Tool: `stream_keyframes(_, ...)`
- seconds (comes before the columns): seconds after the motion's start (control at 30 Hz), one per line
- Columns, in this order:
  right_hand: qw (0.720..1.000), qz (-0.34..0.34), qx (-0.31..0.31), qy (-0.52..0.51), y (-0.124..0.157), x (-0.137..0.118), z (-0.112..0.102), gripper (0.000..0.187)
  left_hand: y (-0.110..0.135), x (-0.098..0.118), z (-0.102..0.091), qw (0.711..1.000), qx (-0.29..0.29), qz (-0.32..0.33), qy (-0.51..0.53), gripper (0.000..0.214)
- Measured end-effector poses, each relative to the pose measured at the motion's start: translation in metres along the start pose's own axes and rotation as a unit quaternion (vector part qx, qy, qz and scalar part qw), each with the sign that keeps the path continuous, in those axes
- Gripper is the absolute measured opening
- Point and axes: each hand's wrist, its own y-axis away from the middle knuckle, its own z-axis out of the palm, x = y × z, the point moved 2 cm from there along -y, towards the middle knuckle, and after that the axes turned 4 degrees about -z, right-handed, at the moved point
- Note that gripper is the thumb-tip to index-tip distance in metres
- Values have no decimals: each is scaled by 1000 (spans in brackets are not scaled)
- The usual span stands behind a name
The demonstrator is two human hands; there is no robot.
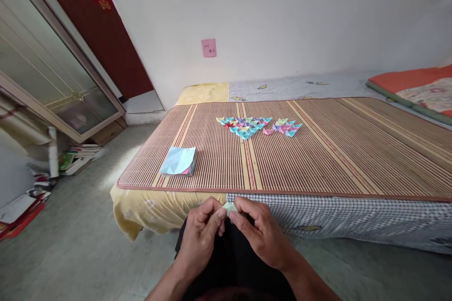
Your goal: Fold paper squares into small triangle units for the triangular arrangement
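Observation:
My left hand (203, 235) and my right hand (261, 230) meet low in the middle of the view, in front of the bed's near edge. Both pinch a small folded piece of pale green paper (230, 207) between fingertips and thumbs. On the striped bamboo mat (335, 160) ahead lies a stack of square paper sheets (179, 162), light blue on top. Farther back sit two triangular groups of small folded paper pieces in mixed colours, a larger group (245, 126) on the left and a smaller group (284, 127) on the right.
The bed (318, 216) carries a checked sheet and a yellow cloth (155, 209) at its left corner. A pink note (208, 48) is stuck on the white wall. Books and papers (76, 157) lie on the floor at left beside a glass-fronted cabinet (45, 75). An orange quilt (416, 87) lies far right.

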Motion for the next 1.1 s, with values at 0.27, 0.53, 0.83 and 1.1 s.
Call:
stream_keyframes(0.27, 999, 4, -7, 44, 4, 5, -1, 34, -1, -1, 7, 992, -20, -33, 119, 30)
stream_keyframes(0.53, 992, -11, -24, 125, 6, 11, -8, 28, -2, 3, -8, 993, 1, -18, 113, 16)
stream_keyframes(0.83, 991, -15, -41, 128, 6, 4, -10, 24, -3, 5, -11, 996, -33, -27, 80, 14)
stream_keyframes(1.1, 993, -28, -50, 103, 5, -8, -18, 9, -2, 17, -15, 999, -17, 22, 26, 15)
